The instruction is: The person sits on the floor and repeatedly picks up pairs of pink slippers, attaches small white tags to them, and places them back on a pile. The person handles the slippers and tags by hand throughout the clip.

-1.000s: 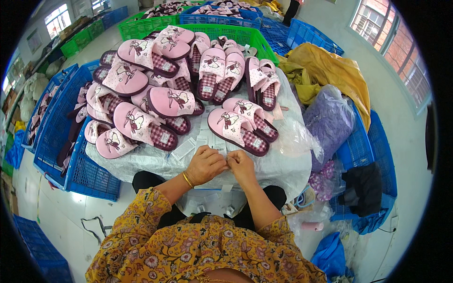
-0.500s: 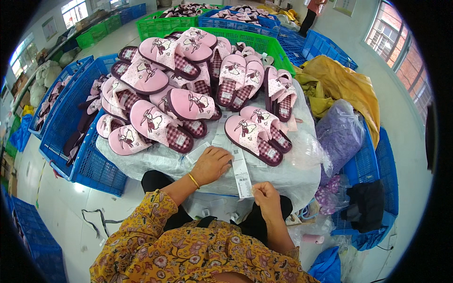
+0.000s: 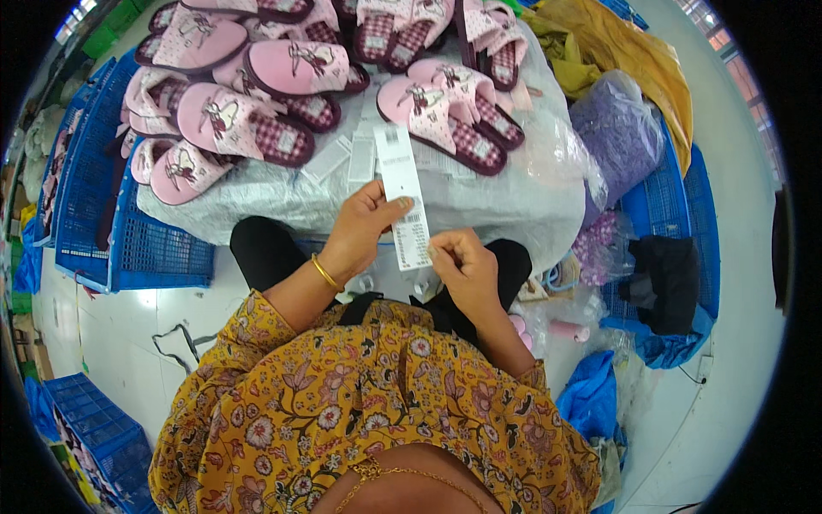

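A long white printed paper tag (image 3: pixel 398 167) is held over my lap, in front of the covered table. My left hand (image 3: pixel 368 224) is closed on its left side, thumb lying across the front. At the tag's lower right edge my right hand (image 3: pixel 468 270) is closed, thumb and forefinger pinching near the corner. Just beyond the tag's top lies a pair of pink slippers (image 3: pixel 437 111) with dark checked insoles. More white tags (image 3: pixel 362 157) rest flat on the table, left of the held one. A pink slipper (image 3: pixel 227 120) lies in the pile farther left.
Grey-white plastic sheeting (image 3: pixel 479 201) covers the table. Blue crates (image 3: pixel 163 231) stand at its left. On the right are a bag of purple material (image 3: pixel 621 124), yellow cloth (image 3: pixel 634 51) and a black cloth (image 3: pixel 664 287) over a blue crate.
My left hand has come off the table and now grips the tag. The tag is lifted nearer to me, with my right hand still at its lower corner. The view has tilted down.
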A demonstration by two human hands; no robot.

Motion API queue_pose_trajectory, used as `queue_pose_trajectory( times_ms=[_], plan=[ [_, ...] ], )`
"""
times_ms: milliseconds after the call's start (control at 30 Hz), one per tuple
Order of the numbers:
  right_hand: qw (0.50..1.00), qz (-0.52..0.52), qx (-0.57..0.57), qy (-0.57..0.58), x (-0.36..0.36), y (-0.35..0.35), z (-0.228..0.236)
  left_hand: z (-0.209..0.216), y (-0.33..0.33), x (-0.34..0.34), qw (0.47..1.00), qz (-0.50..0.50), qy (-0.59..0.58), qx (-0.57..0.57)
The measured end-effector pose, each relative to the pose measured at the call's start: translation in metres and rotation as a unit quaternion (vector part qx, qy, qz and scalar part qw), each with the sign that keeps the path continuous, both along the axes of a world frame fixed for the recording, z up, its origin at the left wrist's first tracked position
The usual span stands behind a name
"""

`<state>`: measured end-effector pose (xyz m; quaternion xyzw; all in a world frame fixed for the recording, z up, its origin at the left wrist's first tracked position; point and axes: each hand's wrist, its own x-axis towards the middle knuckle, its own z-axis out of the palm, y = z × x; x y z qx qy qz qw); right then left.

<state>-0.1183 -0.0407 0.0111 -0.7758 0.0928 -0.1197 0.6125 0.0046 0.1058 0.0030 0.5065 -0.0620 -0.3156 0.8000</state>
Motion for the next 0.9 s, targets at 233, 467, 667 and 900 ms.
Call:
queue_pose_trajectory(
  times_ms=[233, 467, 667, 900],
  plan=[
    [0.987, -0.053, -0.126, -0.087, 0.009, -0.014, 0.002, 0.002, 0.012, 0.003, 0.993, -0.067, -0.045, 0.083],
    [0.922, -0.050, -0.321, -0.212, 0.028, -0.007, 0.012, 0.017, 0.019, 0.000, 0.963, -0.146, -0.150, 0.171],
    [0.911, -0.002, -0.356, -0.208, 0.029, -0.007, 0.005, 0.012, 0.027, 0.002, 0.949, -0.191, -0.197, 0.157],
    [0.918, -0.007, -0.319, -0.236, 0.020, -0.003, 0.005, 0.007, 0.030, 0.000, 0.952, -0.194, -0.202, 0.121]
  ],
)
